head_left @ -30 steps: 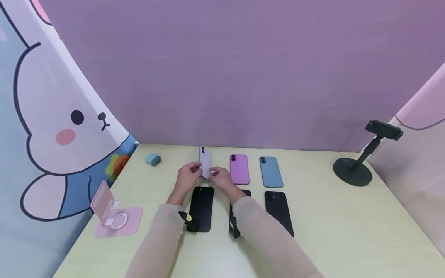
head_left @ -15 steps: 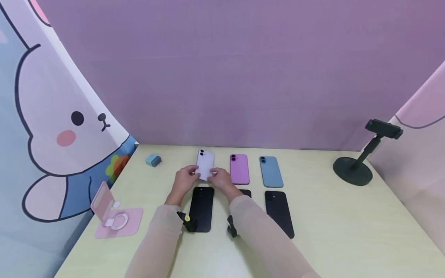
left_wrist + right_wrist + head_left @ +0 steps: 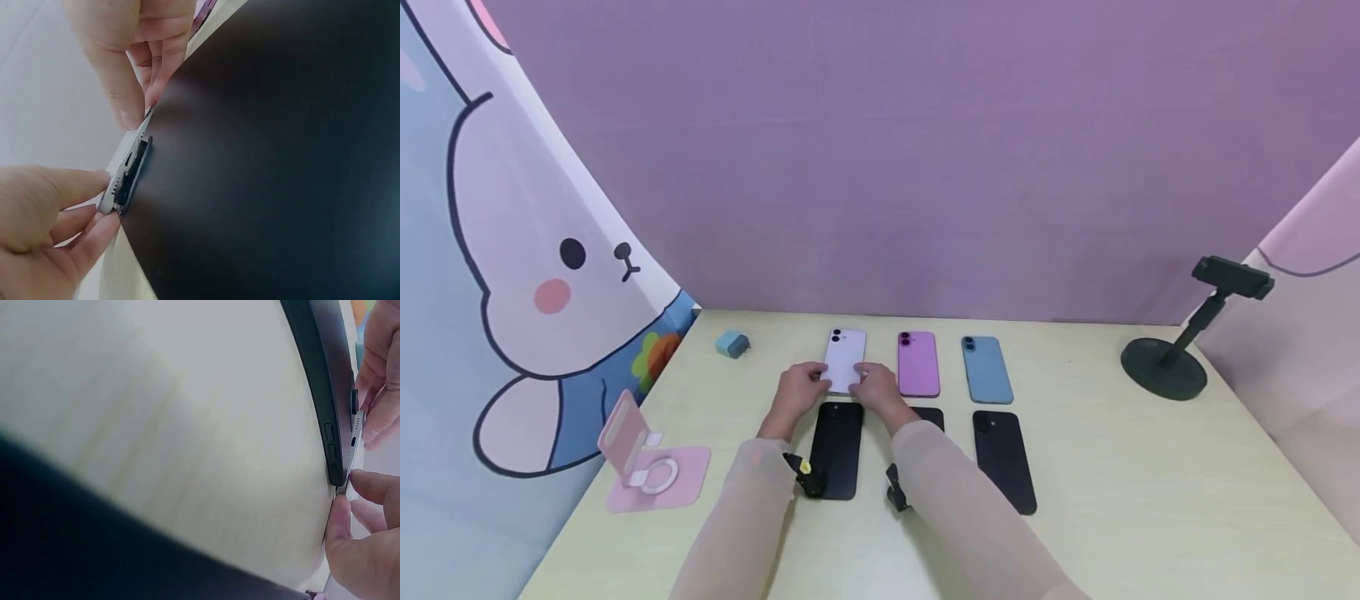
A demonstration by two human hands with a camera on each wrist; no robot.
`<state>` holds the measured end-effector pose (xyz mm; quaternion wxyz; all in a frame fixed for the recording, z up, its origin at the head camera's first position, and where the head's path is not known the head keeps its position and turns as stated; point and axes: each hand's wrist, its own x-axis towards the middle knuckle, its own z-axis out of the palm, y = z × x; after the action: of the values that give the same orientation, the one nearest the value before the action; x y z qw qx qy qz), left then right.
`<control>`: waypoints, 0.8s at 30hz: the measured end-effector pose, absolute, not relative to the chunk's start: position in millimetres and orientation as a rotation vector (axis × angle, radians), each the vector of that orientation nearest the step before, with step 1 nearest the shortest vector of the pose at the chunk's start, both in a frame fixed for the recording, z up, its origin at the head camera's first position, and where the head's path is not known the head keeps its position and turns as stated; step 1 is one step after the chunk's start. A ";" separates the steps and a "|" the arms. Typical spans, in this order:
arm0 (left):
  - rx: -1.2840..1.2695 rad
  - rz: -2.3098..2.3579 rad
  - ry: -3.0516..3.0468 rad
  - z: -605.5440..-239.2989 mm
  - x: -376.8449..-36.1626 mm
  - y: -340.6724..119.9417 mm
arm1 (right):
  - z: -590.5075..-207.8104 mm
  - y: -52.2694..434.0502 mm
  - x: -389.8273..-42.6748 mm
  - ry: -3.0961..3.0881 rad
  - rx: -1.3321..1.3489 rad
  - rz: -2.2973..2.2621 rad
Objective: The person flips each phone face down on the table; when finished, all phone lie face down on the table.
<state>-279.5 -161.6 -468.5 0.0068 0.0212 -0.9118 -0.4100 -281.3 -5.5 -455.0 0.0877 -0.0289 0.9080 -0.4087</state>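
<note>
A pale lilac phone (image 3: 846,354), back and cameras upward, lies about flat near the table's back edge. My left hand (image 3: 796,396) pinches its lower left corner, while my right hand (image 3: 880,390) pinches the lower right one. Its bottom edge (image 3: 128,165) with the port shows between both hands in the left wrist view. Just in front lies a black phone (image 3: 837,450), looming large and dark in that view. To the right are a pink-purple phone (image 3: 918,364) and a blue phone (image 3: 987,369).
My right forearm mostly hides a second black phone (image 3: 931,416); a third black phone (image 3: 1004,458) lies farther right. A pink folding charger (image 3: 688,475) and a blue plug (image 3: 732,343) are at left. A black stand (image 3: 1165,369) is at back right.
The lilac phone has gone from tilted up, partly edge-on, to about flat, shifting slightly right. Both hands keep their hold near its lower corners. The other phones stay in place.
</note>
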 end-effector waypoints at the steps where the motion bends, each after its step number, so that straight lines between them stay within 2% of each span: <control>1: 0.069 -1.268 -2.870 -467.8 -279.5 -161.6 | -454.9 -6.1 -281.4 2.710 -0.090 -1.209; 17: -0.021 -1.091 -3.037 -458.5 -286.1 -157.9 | -453.6 -8.2 -286.6 2.747 -0.092 -1.131; 24: -0.062 -1.116 -3.036 -451.6 -277.3 -186.6 | -425.5 15.5 -276.1 2.587 -0.270 -1.216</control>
<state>-277.3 -186.6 -451.6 -0.0468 -0.0192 -0.9374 -0.3445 -276.1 15.5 -425.5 0.1345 -0.0933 0.8928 -0.4197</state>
